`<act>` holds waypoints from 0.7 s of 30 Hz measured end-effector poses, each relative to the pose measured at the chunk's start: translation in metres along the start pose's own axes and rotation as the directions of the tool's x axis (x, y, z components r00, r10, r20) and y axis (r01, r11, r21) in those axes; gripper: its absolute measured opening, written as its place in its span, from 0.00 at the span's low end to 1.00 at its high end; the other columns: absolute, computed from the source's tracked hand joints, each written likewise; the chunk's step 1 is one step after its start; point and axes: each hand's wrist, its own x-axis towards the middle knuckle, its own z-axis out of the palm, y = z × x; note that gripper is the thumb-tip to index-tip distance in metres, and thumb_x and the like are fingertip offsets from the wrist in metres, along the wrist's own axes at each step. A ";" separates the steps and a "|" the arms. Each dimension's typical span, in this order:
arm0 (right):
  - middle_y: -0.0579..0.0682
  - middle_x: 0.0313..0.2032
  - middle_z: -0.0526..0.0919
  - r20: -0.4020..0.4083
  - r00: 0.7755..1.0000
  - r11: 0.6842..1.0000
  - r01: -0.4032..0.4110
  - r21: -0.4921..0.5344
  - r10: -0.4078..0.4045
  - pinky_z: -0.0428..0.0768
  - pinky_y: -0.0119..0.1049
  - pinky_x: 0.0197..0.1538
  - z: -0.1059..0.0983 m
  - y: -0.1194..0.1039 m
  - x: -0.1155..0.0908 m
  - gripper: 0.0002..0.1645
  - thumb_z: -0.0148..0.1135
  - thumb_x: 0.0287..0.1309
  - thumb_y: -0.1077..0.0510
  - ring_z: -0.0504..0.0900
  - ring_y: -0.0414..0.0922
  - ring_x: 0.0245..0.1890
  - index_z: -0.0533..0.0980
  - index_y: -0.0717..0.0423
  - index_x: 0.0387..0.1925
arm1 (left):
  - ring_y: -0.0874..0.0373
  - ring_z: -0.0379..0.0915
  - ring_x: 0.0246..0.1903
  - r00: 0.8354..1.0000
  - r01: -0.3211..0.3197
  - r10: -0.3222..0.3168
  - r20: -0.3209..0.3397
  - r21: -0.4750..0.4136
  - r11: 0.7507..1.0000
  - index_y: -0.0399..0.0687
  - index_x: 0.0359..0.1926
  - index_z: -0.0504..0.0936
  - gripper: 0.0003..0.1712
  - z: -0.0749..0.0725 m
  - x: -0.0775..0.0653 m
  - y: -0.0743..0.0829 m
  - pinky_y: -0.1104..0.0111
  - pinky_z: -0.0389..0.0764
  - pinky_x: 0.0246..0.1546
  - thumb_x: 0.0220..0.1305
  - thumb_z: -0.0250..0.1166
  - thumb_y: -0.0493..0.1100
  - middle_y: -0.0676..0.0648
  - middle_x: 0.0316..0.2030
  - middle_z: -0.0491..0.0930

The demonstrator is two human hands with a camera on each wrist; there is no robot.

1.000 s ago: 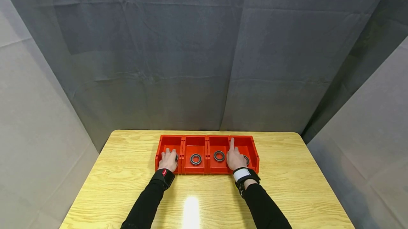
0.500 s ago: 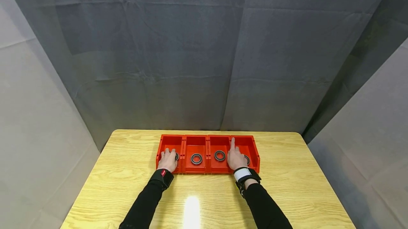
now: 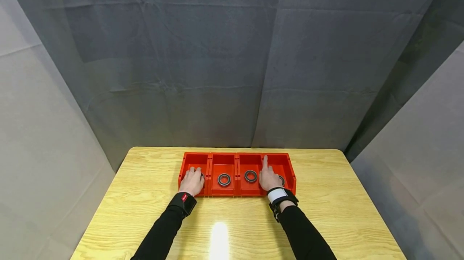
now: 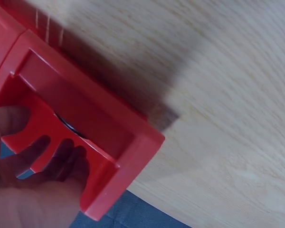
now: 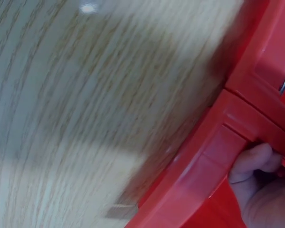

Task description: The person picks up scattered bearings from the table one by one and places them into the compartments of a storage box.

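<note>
A red four-compartment bin row (image 3: 235, 194) stands on the table, each compartment with a dark ring bearing. My left hand (image 3: 192, 181) reaches into the leftmost compartment. In the left wrist view its fingers (image 4: 80, 166) are loosely bent with nothing between them, apart from the bearing (image 4: 69, 125) by the front wall. My right hand (image 3: 269, 179) grips the divider between the two right compartments, index finger straight along its top. In the right wrist view, bent fingers (image 5: 254, 159) lie against the divider. That hand partly covers the rightmost bearing (image 3: 284, 180).
Flat in the middle compartments lie two other bearings, one to the left (image 3: 229, 180) and one to the right (image 3: 255, 176). The light wooden table (image 3: 326, 211) surrounds the bins. Behind it hangs a grey cloth (image 3: 203, 91), with pale cloth at both sides.
My left hand has turned and shifted slightly right and forward, covering more of the leftmost bearing. My right hand keeps its place on the divider. The head view has shifted a little.
</note>
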 end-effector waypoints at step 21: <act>0.68 0.57 0.68 -0.118 0.990 0.983 0.091 0.162 -0.072 0.77 0.49 0.36 -0.008 0.005 -0.030 0.36 0.52 0.71 0.57 0.74 0.54 0.25 0.56 0.59 0.76 | 0.39 0.78 0.48 0.986 -0.121 0.121 -0.115 0.002 0.993 0.36 0.55 0.81 0.19 -0.008 -0.025 -0.007 0.47 0.81 0.49 0.68 0.61 0.42 0.35 0.48 0.81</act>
